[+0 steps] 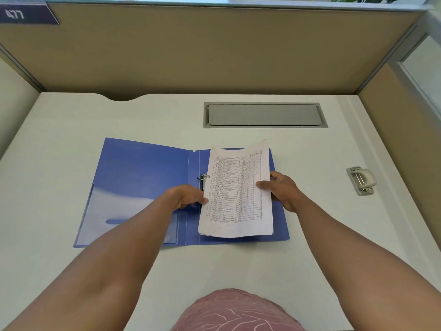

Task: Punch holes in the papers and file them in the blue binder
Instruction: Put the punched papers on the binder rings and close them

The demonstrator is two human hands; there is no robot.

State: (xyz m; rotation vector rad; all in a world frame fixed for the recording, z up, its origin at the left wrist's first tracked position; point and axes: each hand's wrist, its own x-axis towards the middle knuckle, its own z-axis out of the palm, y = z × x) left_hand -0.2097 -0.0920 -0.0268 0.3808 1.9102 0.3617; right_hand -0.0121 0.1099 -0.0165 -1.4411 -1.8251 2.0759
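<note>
The blue binder lies open flat on the white desk, its metal rings standing at the spine. A stack of papers printed with a table rests over the binder's right half, its left edge at the rings. My left hand pinches the stack's left edge just below the rings. My right hand grips the stack's right edge, thumb on top. The far end of the stack curls up slightly. A grey hole punch sits apart on the desk to the right.
A grey cable-tray lid is set into the desk behind the binder. Tan partition walls close off the back and both sides. A clear pocket lines the binder's left inner cover.
</note>
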